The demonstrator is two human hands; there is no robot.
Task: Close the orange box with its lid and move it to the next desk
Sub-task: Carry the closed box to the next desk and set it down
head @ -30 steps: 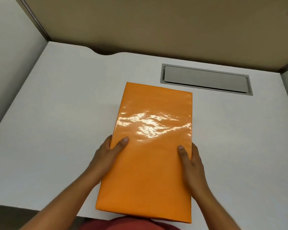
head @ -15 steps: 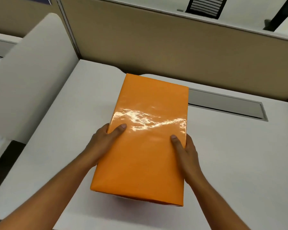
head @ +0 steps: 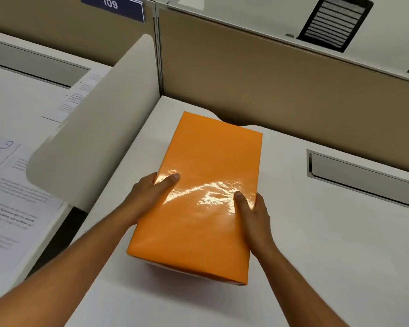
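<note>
Closed orange box [head: 206, 190] gripped between left hand [head: 149, 197], right hand [head: 255, 215], above desk [head: 316, 256]

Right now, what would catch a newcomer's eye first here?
The glossy orange box dominates the middle of the view, lid on, gripped at its sides by the left hand and right hand over a white desk. To the left, past a rounded white divider, printed papers lie on the next desk. A blue sign reading 109 sits top left.
</note>
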